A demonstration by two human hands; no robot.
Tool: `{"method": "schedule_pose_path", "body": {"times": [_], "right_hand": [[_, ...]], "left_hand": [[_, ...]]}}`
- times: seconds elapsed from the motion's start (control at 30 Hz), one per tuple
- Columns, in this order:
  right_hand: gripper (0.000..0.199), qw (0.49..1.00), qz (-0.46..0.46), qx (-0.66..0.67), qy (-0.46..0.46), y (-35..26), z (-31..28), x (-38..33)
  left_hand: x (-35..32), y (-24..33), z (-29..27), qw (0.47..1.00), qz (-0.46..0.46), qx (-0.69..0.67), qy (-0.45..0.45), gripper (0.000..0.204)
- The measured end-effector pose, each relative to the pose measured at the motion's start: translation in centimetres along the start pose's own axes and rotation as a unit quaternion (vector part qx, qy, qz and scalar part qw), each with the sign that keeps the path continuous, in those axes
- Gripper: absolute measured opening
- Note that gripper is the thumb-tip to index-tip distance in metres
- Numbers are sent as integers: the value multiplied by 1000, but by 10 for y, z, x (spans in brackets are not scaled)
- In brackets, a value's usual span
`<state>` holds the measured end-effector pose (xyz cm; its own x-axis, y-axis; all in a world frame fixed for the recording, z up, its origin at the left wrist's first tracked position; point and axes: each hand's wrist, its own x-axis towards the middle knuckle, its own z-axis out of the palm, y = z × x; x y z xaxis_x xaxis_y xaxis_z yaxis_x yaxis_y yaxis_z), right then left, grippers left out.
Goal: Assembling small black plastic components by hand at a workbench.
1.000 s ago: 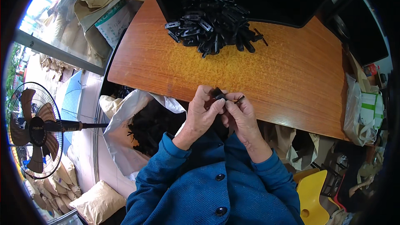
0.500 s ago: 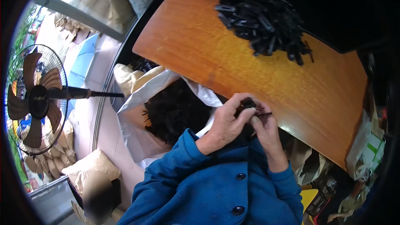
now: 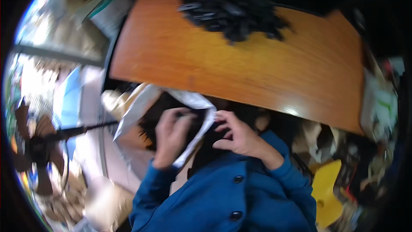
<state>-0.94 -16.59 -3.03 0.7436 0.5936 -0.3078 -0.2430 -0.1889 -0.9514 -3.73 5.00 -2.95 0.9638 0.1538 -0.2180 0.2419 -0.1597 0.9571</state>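
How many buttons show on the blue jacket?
2: an upper button on the front of the blue jacket, and a lower button below it, near the picture's bottom edge. More may be hidden.

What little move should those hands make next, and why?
Perhaps the right hand should steady the rim of the white bag: it is close beside that edge, while the left hand is over the black pieces inside.
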Motion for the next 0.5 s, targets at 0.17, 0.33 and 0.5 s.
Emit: {"method": "schedule_pose_path", "body": {"times": [0.17, 0.33, 0.5], "right_hand": [[41, 987, -29, -155, 30, -16, -78, -93], [15, 874, 64, -379, 298, 11, -173, -228], [15, 786, 231, -508, 265, 126, -238, -268]], "left_hand": [[-7, -31, -49, 909, 148, 378, 98, 51], [-4, 18, 49, 936, 174, 297, -76, 34], [-19, 72, 201, 848, 241, 154, -446, 28]]}}
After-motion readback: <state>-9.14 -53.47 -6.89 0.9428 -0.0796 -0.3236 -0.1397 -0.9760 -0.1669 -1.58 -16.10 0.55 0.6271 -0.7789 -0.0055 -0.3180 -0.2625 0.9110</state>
